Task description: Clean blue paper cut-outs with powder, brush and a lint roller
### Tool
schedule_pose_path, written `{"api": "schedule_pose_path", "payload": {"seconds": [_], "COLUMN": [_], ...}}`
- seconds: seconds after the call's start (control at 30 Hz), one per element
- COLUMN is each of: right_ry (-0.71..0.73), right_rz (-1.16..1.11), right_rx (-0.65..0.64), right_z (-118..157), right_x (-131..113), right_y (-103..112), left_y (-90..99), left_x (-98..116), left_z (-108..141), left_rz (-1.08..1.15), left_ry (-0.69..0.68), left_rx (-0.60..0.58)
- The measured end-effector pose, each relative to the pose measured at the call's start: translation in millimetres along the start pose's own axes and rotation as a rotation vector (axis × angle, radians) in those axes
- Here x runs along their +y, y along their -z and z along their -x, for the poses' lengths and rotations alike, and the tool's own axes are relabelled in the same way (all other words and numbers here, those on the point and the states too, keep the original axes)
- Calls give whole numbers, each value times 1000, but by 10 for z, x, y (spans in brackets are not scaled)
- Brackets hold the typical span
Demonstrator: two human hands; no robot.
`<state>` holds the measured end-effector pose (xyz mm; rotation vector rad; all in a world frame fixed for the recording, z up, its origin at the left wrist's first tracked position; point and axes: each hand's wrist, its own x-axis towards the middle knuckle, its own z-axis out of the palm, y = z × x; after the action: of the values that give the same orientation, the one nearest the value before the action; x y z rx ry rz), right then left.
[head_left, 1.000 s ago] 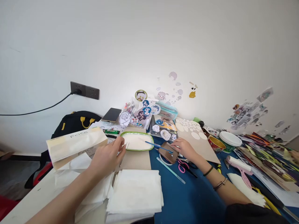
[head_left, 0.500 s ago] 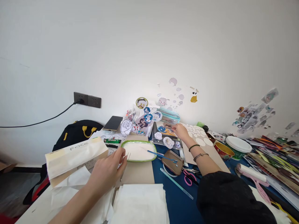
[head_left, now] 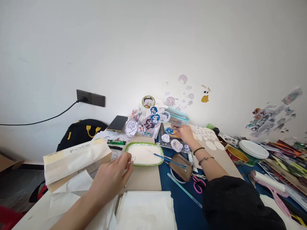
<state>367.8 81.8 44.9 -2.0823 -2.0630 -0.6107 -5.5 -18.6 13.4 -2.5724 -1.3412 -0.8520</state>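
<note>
My left hand [head_left: 115, 174] is closed on thin metal tweezers, whose tips point up beside the left edge of a green-rimmed white tray [head_left: 144, 154]. My right hand [head_left: 186, 134] reaches to the clear plastic bag [head_left: 171, 145] at the back, fingers bent over its colourful picture; what they hold, if anything, is too small to make out. Round cut-out stickers [head_left: 177, 145] lie on the bag near that hand. A blue brush [head_left: 165, 158] rests between the tray's right edge and a brown metal dish [head_left: 181, 167].
A tissue pack [head_left: 76, 159] stands left and white sheets [head_left: 145, 210] lie in front. Pink scissors [head_left: 198, 185] and a pale green pen [head_left: 184, 190] are right of centre. White paper pieces [head_left: 211, 145], a yellow-red bowl [head_left: 236, 155] and a lidded tub [head_left: 253, 149] sit farther right.
The view has shifted slightly, so most things appear a little farther right. My left hand still has the tweezers, and my right hand remains at the plastic bag.
</note>
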Motion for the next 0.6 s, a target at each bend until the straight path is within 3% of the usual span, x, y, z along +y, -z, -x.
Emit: {"api": "schedule_pose_path", "payload": {"seconds": [0.2,0.37,0.5,0.6], "right_ry": [-2,102,227,281], "right_rz": [-86,-200,-254,-266], "right_rx": [125,169,108,49], "right_z": [128,681,1170,1358], "right_x": [27,104,60,-2], "right_y": [64,223,246,185], "left_y": [34,43,21,26], "left_x": [-7,0,1,8], "left_z": [-15,-10,-8,-13], "left_rz": [14,5,-8,-12], "left_ry": [44,49,47,52], "left_rx": [-51,-46,-37,-44]}}
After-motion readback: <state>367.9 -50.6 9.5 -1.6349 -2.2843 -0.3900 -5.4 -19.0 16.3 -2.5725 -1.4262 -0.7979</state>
